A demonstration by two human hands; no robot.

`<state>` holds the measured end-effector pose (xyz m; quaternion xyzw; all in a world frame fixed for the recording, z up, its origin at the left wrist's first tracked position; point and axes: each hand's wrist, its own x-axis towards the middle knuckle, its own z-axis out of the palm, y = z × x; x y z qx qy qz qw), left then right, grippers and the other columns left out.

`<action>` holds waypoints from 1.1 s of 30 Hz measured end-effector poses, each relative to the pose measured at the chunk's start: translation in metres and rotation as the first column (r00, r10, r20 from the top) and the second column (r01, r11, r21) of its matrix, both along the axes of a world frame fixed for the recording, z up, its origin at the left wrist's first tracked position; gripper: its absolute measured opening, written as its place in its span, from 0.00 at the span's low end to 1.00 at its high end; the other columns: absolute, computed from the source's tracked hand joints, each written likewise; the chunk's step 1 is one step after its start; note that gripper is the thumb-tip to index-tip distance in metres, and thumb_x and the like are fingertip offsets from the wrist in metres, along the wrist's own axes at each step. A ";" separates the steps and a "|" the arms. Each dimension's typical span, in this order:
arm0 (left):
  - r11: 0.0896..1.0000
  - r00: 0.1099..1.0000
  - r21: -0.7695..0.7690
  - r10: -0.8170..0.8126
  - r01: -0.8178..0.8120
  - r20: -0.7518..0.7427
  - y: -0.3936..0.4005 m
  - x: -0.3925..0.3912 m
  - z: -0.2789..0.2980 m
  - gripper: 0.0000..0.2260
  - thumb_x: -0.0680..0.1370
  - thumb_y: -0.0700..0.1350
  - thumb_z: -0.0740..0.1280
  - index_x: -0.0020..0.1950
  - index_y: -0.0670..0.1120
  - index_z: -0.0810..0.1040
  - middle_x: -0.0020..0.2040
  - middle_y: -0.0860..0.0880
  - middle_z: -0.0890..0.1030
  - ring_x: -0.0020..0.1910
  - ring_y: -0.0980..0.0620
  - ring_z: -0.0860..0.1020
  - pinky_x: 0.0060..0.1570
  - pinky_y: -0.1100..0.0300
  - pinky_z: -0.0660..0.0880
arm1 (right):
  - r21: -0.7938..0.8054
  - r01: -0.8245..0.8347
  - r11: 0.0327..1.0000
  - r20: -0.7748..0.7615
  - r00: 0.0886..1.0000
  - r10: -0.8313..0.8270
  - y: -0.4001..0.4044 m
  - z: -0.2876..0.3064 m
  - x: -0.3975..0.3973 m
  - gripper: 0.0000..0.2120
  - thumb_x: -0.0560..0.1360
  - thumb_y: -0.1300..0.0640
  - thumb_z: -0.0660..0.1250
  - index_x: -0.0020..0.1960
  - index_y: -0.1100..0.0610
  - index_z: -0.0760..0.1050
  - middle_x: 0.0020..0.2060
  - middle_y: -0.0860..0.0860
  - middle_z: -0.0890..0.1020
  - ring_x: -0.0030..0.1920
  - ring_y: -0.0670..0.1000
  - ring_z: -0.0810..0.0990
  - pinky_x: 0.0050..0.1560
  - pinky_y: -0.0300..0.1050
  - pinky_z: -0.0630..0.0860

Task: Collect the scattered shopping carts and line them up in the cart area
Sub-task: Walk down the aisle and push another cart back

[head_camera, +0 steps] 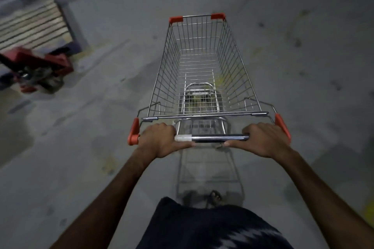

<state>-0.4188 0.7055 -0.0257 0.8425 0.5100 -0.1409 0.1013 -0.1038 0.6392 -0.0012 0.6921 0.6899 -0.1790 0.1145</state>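
Two hands on one cart, that's my view right now. Biggest thing first: the grey concrete floor (303, 66), stained and scuffed, filling nearly everything I see. On it, dead ahead of me, stands the shopping cart (202, 62), a wire basket with nothing in it, orange corner caps at the far end and orange end pieces on either side of the handle. Well off to the left I've got a wooden pallet (30, 26), slats pale, and just in front of it a red pallet jack (36, 66), both blurred and well apart from the cart.

Closer in, a dark patterned garment (202, 228) sits at the bottom edge, and a sandalled foot (215, 197) shows through the cart's lower frame.

Now the handle bar (218, 138), dark with a white sleeve near its left end. My left hand (159, 140) is wrapped round the bar's left end, fingers (162, 127) curled over the top, thumb lying along the near side. My right hand (265, 139) is clamped the same way on the right end, thumb pointing inward toward the other.
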 end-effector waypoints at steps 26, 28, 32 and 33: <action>0.840 0.840 0.044 -0.542 0.540 0.038 0.361 0.391 0.003 0.43 0.64 0.89 0.49 0.37 0.50 0.76 0.35 0.50 0.78 0.39 0.46 0.80 0.41 0.54 0.73 | 0.127 0.472 0.872 0.022 0.878 -0.478 0.211 -0.023 0.305 0.46 0.60 0.08 0.46 0.31 0.51 0.75 0.27 0.46 0.79 0.33 0.48 0.78 0.48 0.50 0.80; 0.830 0.829 0.022 -0.558 0.558 0.037 0.392 0.421 0.006 0.41 0.65 0.88 0.51 0.36 0.50 0.76 0.33 0.51 0.76 0.38 0.47 0.79 0.41 0.54 0.72 | 0.135 0.496 0.858 0.022 0.864 -0.503 0.236 -0.021 0.329 0.46 0.60 0.08 0.45 0.32 0.50 0.75 0.28 0.46 0.79 0.33 0.46 0.78 0.47 0.48 0.79; 0.819 0.819 0.004 -0.573 0.573 0.042 0.448 0.477 0.007 0.43 0.64 0.89 0.51 0.35 0.49 0.77 0.35 0.49 0.79 0.37 0.47 0.80 0.39 0.54 0.73 | 0.132 0.545 0.828 0.032 0.832 -0.553 0.286 -0.020 0.376 0.46 0.59 0.08 0.46 0.33 0.50 0.76 0.30 0.46 0.79 0.35 0.48 0.79 0.48 0.49 0.78; 0.816 0.815 0.005 -0.578 0.578 0.041 0.462 0.490 0.006 0.43 0.64 0.89 0.50 0.35 0.49 0.78 0.35 0.49 0.80 0.37 0.47 0.80 0.39 0.55 0.72 | 0.140 0.551 0.823 0.036 0.828 -0.560 0.299 -0.020 0.388 0.46 0.59 0.08 0.46 0.33 0.50 0.77 0.30 0.46 0.79 0.36 0.49 0.79 0.49 0.50 0.78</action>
